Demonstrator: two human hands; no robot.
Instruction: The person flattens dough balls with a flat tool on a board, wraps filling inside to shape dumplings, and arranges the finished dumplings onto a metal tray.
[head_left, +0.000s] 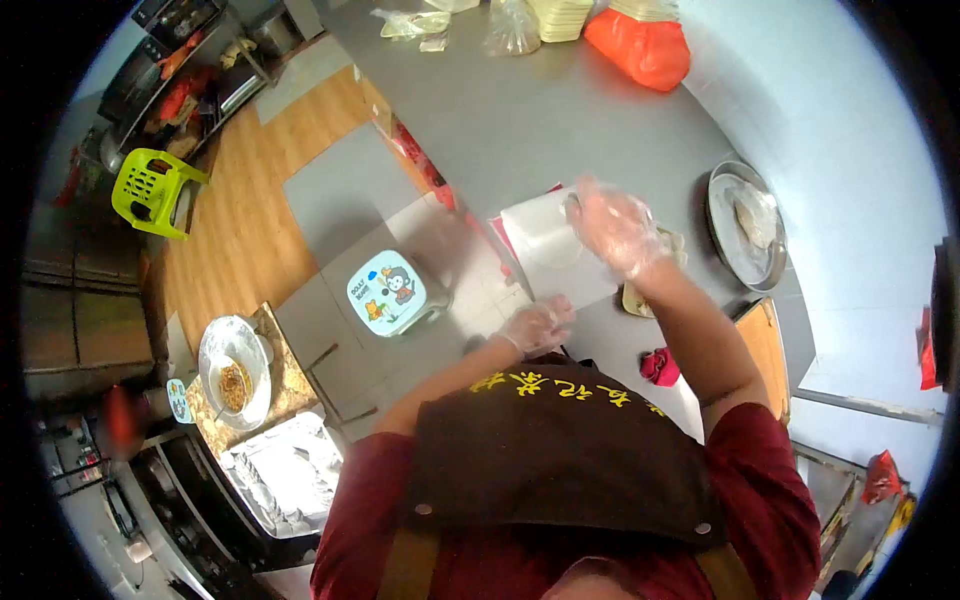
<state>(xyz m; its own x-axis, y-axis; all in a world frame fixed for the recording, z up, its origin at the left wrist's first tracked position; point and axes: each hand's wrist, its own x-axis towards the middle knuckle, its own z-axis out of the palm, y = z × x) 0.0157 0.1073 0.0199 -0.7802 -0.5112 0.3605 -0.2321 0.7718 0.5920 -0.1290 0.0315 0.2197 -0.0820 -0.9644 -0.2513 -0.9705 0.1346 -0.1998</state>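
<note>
My right hand [615,228], in a clear plastic glove and slightly blurred, is over a white sheet [543,232] on the grey counter. Its fingers are stretched out, and nothing plainly shows in them. Beneath and beside that wrist are pale flat pieces [636,300], partly hidden by the arm. In a clear glove too, my left hand [540,325] is near the counter's front edge, close to my apron. Its fingers look loosely bent and apart, holding nothing I can see. A crumpled dark red cloth [659,367] is below my right forearm.
Right of my hand stands a round metal pan [722,235] with a plastic bag in it. A red bag [640,48] and stacked containers [560,18] line the far counter. At left are a lidded bin [385,292], a bowl [258,385] and a green stool [150,190].
</note>
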